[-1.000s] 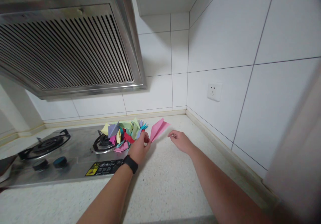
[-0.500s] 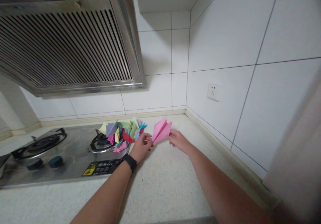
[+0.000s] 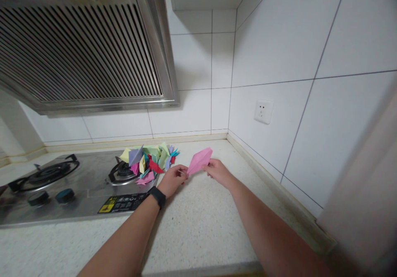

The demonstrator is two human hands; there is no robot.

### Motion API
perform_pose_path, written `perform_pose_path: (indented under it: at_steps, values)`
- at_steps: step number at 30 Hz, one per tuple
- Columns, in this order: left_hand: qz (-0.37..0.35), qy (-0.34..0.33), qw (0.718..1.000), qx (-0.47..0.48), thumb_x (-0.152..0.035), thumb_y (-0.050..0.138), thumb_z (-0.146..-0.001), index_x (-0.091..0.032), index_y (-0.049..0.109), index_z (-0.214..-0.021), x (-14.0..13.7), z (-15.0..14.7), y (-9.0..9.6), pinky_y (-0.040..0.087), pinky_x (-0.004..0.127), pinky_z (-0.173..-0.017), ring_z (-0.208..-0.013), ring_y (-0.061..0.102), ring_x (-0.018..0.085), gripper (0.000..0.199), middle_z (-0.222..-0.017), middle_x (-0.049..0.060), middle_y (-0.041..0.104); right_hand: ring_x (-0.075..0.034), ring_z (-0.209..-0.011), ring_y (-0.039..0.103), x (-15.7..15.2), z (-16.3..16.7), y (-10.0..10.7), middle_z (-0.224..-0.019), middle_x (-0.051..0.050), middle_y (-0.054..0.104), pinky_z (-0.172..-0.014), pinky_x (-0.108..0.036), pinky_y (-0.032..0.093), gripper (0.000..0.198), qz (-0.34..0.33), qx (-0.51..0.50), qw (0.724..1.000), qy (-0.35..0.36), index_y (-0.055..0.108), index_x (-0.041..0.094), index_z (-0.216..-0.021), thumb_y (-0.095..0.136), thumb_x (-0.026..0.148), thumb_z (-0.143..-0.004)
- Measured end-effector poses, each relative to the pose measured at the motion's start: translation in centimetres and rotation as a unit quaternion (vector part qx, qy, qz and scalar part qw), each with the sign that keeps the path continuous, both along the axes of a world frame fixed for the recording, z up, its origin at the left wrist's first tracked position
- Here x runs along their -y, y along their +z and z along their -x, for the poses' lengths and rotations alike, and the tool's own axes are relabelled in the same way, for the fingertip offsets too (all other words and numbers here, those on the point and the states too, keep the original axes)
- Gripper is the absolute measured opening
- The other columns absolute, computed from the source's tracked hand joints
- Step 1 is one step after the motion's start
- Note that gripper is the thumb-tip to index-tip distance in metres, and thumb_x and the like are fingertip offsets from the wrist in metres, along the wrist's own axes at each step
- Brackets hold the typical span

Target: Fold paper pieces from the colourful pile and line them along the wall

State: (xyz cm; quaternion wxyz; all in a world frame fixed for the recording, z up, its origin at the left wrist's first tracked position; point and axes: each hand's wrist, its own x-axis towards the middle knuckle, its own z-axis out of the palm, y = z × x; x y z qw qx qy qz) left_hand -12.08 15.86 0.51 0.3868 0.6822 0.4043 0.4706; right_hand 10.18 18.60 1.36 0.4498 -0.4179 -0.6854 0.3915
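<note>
Between my two hands is a pink paper plane [image 3: 200,160], raised over the pale speckled counter [image 3: 204,223]. My left hand [image 3: 174,179], with a black band at the wrist, pinches its lower left tip. My right hand [image 3: 217,171] grips its right edge between thumb and fingers. Left of my left hand lies a heap of folded coloured papers [image 3: 149,161] in yellow, purple, green, red, blue and pink. The heap rests partly over the right burner and partly past the stove's edge.
A steel gas stove [image 3: 89,202] with two burners and two knobs [image 3: 65,195] is set into the counter at left. The range hood [image 3: 93,53] overhangs it. A wall socket [image 3: 263,112] sits on the tiled wall at right.
The pink paper plane has turned, so its open central fold no longer shows and one flat side faces me. The view has shifted slightly; both hands keep their hold.
</note>
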Motion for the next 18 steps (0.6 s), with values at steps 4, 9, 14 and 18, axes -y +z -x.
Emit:
perform_pose_path:
  at_steps: [4, 9, 14, 18]
  values:
    - [-0.044, 0.035, 0.998, -0.035, -0.029, 0.063, -0.075, -0.014, 0.064, -0.088, -0.3, 0.4, -0.1, 0.05, 0.021, -0.051, -0.064, 0.055, 0.013, 0.019, -0.076, 0.004, 0.061, -0.008, -0.045, 0.045, -0.1, -0.2, 0.3, -0.058, 0.003, 0.054, -0.041, -0.02, 0.033, 0.026, 0.002, -0.02, 1.0, -0.019, 0.064, 0.016, -0.082, 0.059, 0.041, -0.078]
    - [-0.108, 0.081, 0.987, -0.085, -0.025, 0.059, -0.078, -0.016, 0.066, -0.09, -1.0, 1.2, -0.5, 0.048, 0.021, -0.053, -0.064, 0.056, 0.012, 0.016, -0.088, 0.005, 0.063, -0.011, -0.048, 0.049, -0.3, -0.8, 0.9, -0.058, 0.0, 0.055, -0.04, -0.021, 0.035, 0.04, 0.025, -0.119, 0.992, -0.036, 0.063, 0.015, -0.08, 0.05, 0.053, -0.082]
    - [-0.158, 0.1, 0.976, -0.115, -0.019, 0.056, -0.079, -0.019, 0.069, -0.092, -1.1, 1.6, -0.2, 0.048, 0.023, -0.065, -0.076, 0.06, 0.013, 0.018, -0.094, 0.005, 0.067, -0.011, -0.049, 0.048, -0.2, -1.3, 1.1, -0.057, 0.001, 0.052, -0.041, -0.021, 0.036, 0.042, 0.008, -0.12, 0.992, -0.032, 0.06, 0.016, -0.072, 0.048, 0.055, -0.083]
    - [-0.174, 0.106, 0.971, -0.124, -0.02, 0.054, -0.081, -0.019, 0.069, -0.089, -0.7, 1.6, 0.4, 0.047, 0.024, -0.066, -0.08, 0.061, 0.015, 0.017, -0.091, 0.005, 0.068, -0.01, -0.048, 0.045, -0.1, -1.4, 1.1, -0.056, 0.003, 0.049, -0.042, -0.021, 0.034, 0.03, -0.001, -0.082, 0.997, -0.017, 0.059, 0.017, -0.07, 0.056, 0.045, -0.079]
